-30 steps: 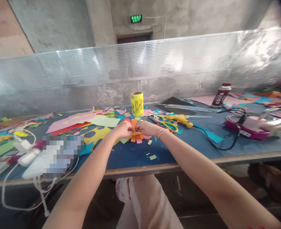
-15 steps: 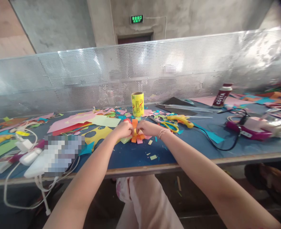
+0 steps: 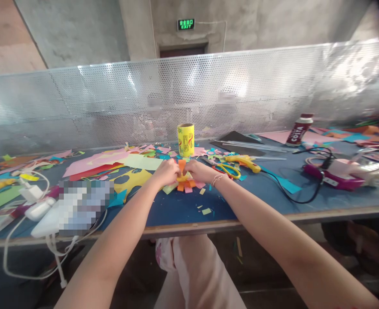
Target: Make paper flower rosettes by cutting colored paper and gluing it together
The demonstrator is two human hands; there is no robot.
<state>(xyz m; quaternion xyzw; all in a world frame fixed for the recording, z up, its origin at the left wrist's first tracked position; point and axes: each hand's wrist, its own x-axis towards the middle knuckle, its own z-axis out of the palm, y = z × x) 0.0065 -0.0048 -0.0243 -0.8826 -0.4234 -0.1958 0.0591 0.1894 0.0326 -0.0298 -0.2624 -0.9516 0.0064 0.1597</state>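
Observation:
Both my hands meet over an orange paper craft piece [image 3: 185,184] with cut strips fanning out, lying on the blue table [image 3: 176,210]. My left hand [image 3: 166,172] pinches it from the left with fingers closed. My right hand [image 3: 200,171], a bracelet on its wrist, pinches it from the right. A yellow bit shows between the fingertips. An upright yellow roll [image 3: 185,140] stands just behind the hands.
Yellow-handled scissors [image 3: 228,169] and a yellow glue gun [image 3: 242,162] with black cable lie to the right. Coloured paper sheets [image 3: 112,163] and scraps cover the left. A bottle [image 3: 298,129], chargers with white cables [image 3: 31,201] and a perforated metal screen [image 3: 189,98] bound the table.
My hands have pressed closer together on the orange paper piece; the fingertips shifted slightly. Nothing else on the table has moved.

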